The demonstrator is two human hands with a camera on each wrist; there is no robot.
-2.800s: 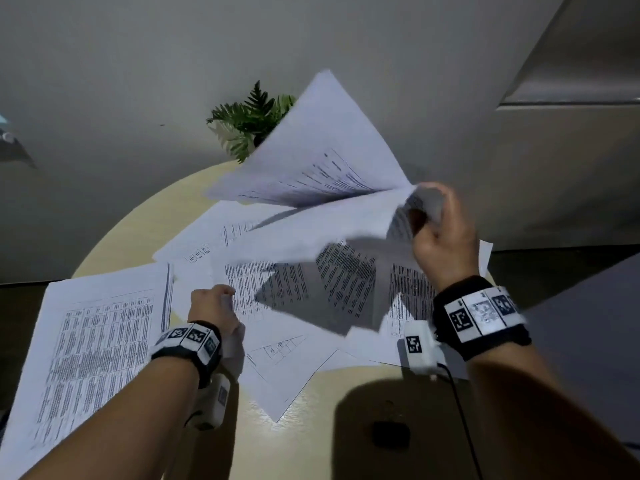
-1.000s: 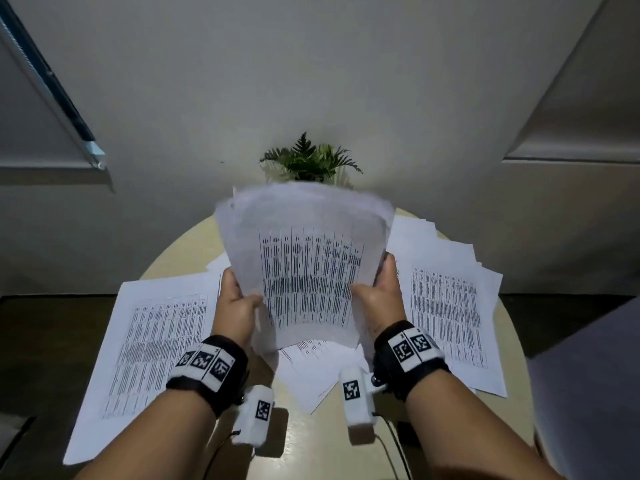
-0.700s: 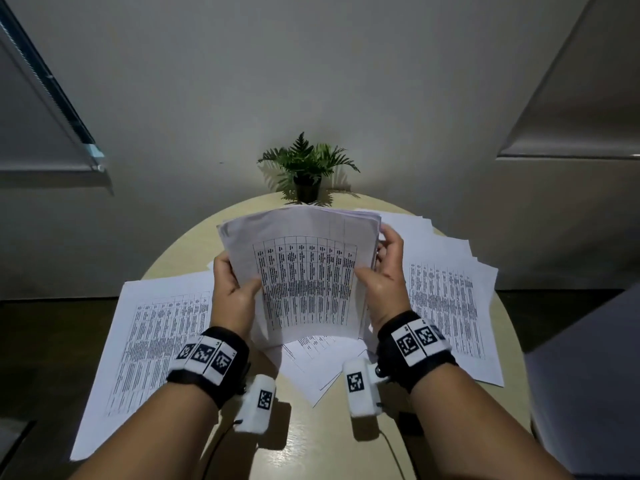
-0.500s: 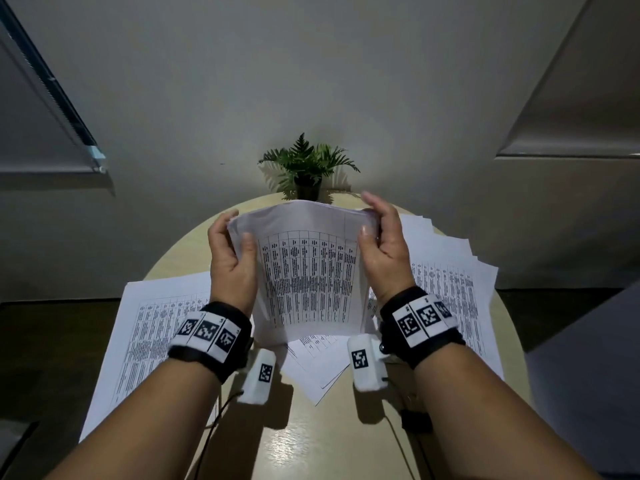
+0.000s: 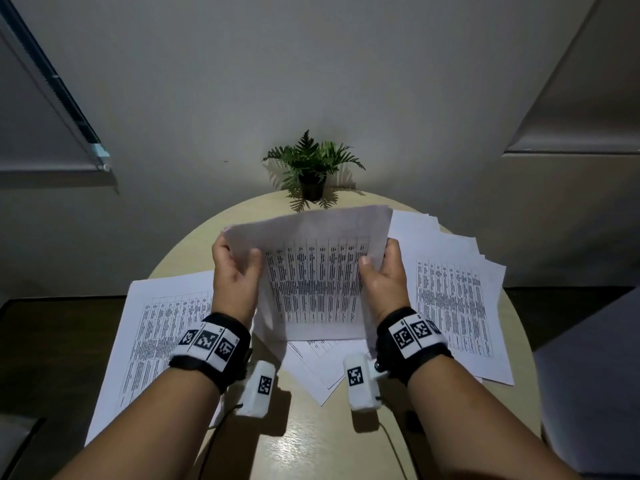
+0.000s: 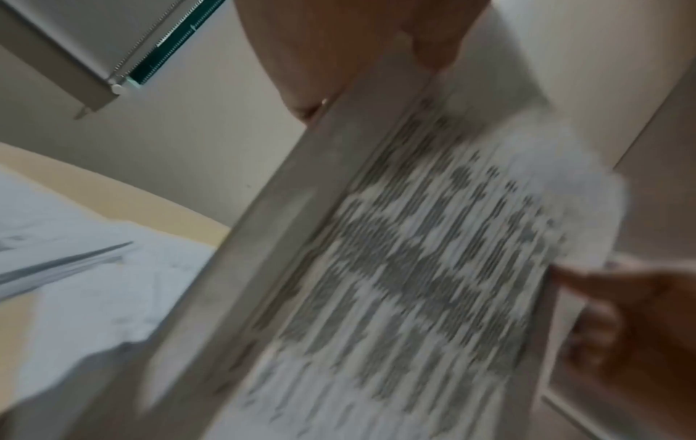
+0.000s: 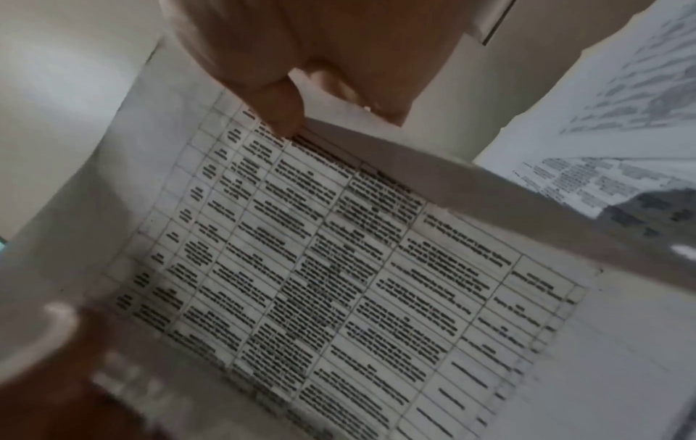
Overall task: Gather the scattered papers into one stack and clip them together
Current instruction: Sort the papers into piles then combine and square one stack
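**Fingers of both hands grasp a sheaf of papers above the table**

Fingers (image 5: 254, 258) of the left hand (image 5: 235, 275) curl round the left edge of the held stack (image 5: 318, 282), thumb on the printed face; the right hand (image 5: 382, 278) pinches the right edge the same way, its thumb on the front sheet and the other fingers behind. This stack stands nearly upright, its lower edge just above the loose sheets in the middle of the round table (image 5: 311, 441).

Largest of what lies flat is the left pile (image 5: 156, 337), which hangs over the table's left rim. A fanned right pile (image 5: 457, 292) spreads behind the right wrist. Smaller loose sheets (image 5: 318, 368) lie skewed between the two wrists, partly hidden by the held stack.

A potted plant (image 5: 311, 168) stands at the table's far edge, beyond the papers. A small dark object (image 5: 412, 419) lies by the right forearm; what it is I cannot tell.
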